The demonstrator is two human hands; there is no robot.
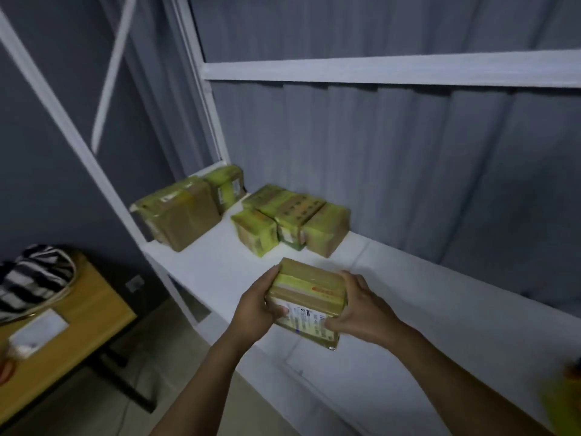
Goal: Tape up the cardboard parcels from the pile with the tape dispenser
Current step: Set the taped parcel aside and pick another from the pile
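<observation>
The left hand (257, 309) and right hand (361, 313) each curl round one end of a small parcel (309, 297), grasping it between them over the front edge of the white shelf (408, 294). It looks wrapped in yellowish tape, so the step is probably setting it down with the taped parcels (292, 220) toward the shelf's far left corner. The next move calls for a free spot beside them; the tape dispenser and pile cannot be made out.

Dim room with grey corrugated walls (408, 152) behind a white metal shelf frame (377, 72). Lower left, a wooden table (88, 309) carries what may be striped cloth (34, 275). Pale tiled floor (103, 416).
</observation>
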